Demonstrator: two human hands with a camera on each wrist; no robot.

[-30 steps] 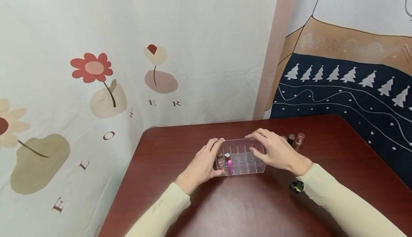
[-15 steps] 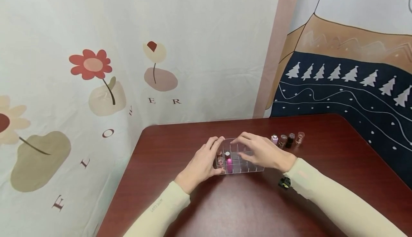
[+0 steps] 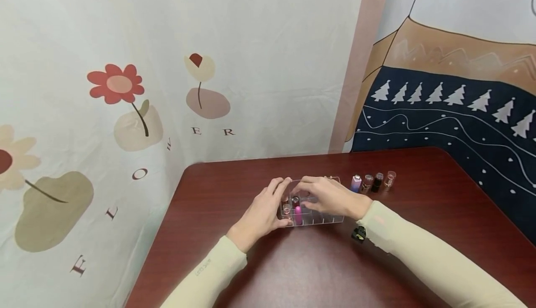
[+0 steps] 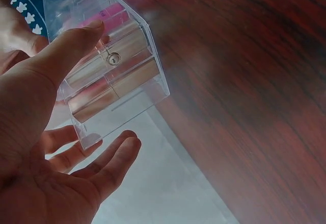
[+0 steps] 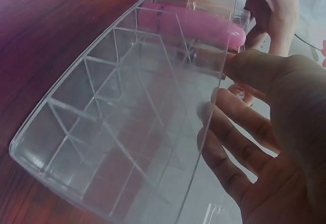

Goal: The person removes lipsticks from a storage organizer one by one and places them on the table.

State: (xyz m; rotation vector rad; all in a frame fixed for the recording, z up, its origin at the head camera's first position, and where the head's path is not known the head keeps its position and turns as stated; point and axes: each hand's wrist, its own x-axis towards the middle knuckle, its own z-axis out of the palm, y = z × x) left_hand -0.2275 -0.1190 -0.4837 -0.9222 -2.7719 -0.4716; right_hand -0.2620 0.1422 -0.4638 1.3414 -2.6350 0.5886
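Clear acrylic lipstick organizer (image 3: 321,217) sits lower centre of frame, left hand (image 3: 258,215) gripping its end, right hand (image 3: 330,196) bent over a dark-topped lipstick (image 3: 295,201), pinched or not I can't tell; likely adjusting it, next calls for gentle, steady seating.

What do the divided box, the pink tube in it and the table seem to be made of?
Divided box: likely clear, glossy plastic; the partitions show through its walls.
Pink tube: probably smooth plastic, slightly glossy; its rounded end catches a highlight.
Table: wood or printed laminate, with a sheen; red-brown grain shows, but I can't tell which.
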